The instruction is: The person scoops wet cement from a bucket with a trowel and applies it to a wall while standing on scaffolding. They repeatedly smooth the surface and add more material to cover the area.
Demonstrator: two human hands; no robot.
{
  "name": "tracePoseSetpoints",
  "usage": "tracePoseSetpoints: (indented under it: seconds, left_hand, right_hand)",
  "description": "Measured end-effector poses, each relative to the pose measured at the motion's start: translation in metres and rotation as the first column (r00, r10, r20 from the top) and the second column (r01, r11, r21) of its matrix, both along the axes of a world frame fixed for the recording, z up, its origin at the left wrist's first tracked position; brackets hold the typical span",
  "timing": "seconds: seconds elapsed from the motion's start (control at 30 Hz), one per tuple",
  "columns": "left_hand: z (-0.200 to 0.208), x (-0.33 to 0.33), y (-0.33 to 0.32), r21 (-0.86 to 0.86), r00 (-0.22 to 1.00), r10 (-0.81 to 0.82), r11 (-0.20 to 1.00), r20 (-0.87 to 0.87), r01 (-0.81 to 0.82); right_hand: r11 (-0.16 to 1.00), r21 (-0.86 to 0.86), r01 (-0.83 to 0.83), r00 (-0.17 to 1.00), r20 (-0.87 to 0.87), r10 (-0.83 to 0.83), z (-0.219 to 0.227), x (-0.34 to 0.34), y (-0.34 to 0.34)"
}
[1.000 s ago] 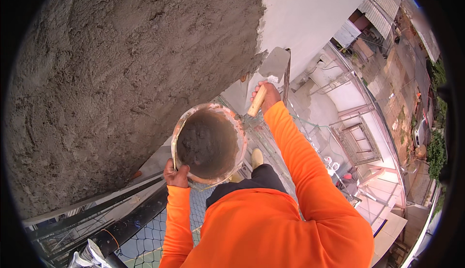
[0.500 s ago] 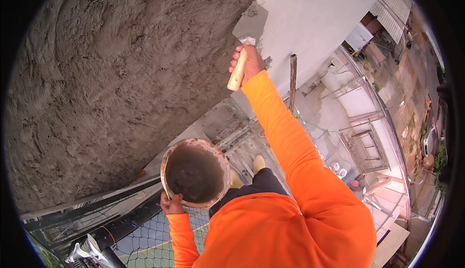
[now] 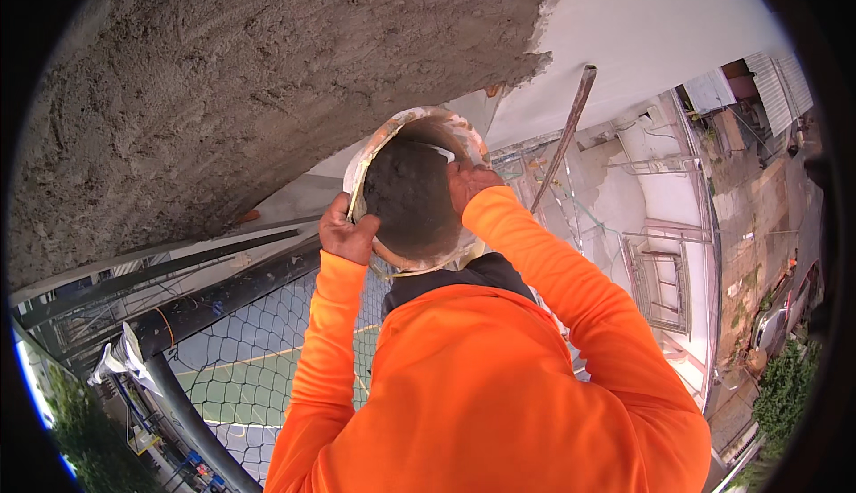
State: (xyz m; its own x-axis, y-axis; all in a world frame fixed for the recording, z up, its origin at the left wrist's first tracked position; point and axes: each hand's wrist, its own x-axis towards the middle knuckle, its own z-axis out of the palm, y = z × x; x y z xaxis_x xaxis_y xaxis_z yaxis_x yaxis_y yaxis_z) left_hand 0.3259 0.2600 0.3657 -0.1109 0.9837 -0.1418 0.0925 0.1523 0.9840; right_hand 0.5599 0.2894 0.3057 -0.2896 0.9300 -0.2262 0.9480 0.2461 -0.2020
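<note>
A round bucket (image 3: 360,175) with a mortar-smeared rim hangs in front of my body, tilted, its mouth facing up toward me. Wet grey mortar (image 3: 403,197) lies inside. My left hand (image 3: 349,233) grips the bucket's left rim, thumb over the edge. At the right side of the mouth, my right hand (image 3: 470,184) is closed and reaches inside. A pale sliver of the trowel (image 3: 443,152) shows beside its fingers; the handle and most of the blade are hidden. Ahead, rough wet mortar (image 3: 232,83) covers the left of the wall, and smooth pale wall (image 3: 642,12) lies right.
A rusty bar (image 3: 566,136) slants up to the right of the bucket. Black netting (image 3: 259,359) and a thick dark pipe (image 3: 223,301) run at lower left, above ground far below. Scaffold-like frames (image 3: 660,279) stand down on the right.
My right hand has come down from the wall with the trowel, into the bucket. The bucket has risen and shifted right, and its mouth has tilted. My left hand moved up with it.
</note>
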Motion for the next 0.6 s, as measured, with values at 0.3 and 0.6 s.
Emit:
tracePoseSetpoints:
  seconds: [0.3,0.6]
  left_hand:
    - [0.025,-0.003,0.010,0.000,0.991,-0.127,0.992,0.051,0.128]
    - [0.027,-0.013,0.018,0.000,0.981,-0.190,0.982,-0.041,0.190]
  right_hand:
    - [0.906,-0.197,-0.375,0.893,0.185,0.410,0.069,0.014,0.040]
    - [0.763,0.084,-0.641,0.768,0.073,0.636,0.053,-0.015,-0.022]
